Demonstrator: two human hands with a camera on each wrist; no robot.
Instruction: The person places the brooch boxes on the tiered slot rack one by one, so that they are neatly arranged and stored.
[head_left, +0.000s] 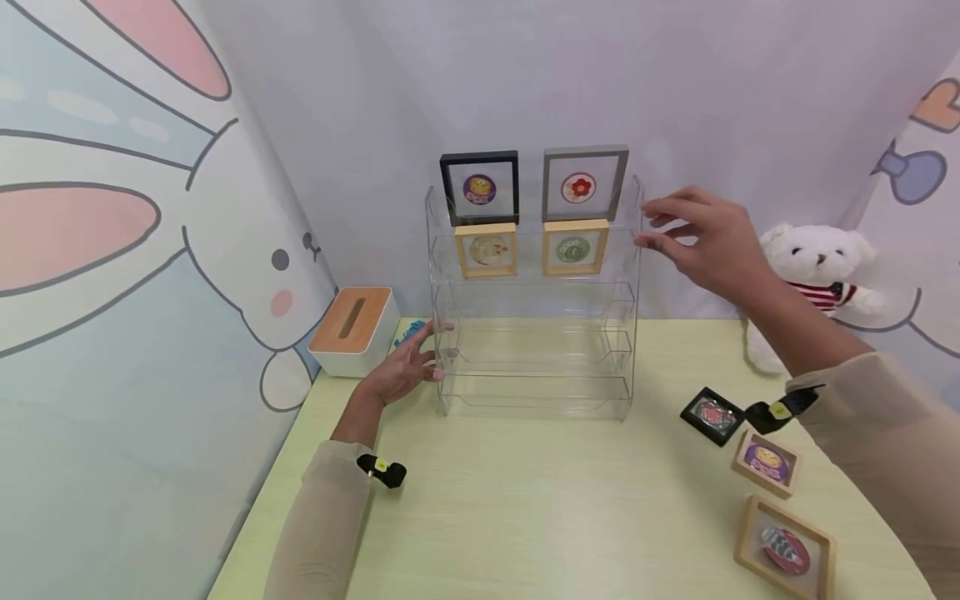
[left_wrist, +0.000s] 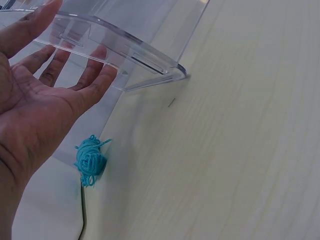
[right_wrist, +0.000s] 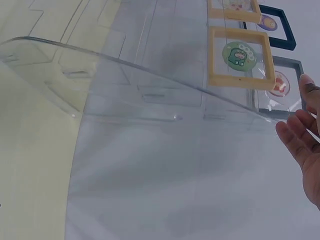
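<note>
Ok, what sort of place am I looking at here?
Probably a child-themed corner, maybe a playroom or a staged set: a big cartoon rabbit print at left, a white teddy bear at right, and a clear tiered stand of small framed pictures.

On our pale counter [head_left: 525, 500], a clear rack [head_left: 534, 331] stands at 12 o'clock, a blue cord bundle [left_wrist: 90, 161] at 11, a wood-topped box [head_left: 358, 330] at 10. We see a white teddy bear [head_left: 816, 254] at 2, a black frame [head_left: 712, 415] and small wooden frame [head_left: 767, 464] near 3, a larger wooden frame [head_left: 786, 548] at 4.
</note>
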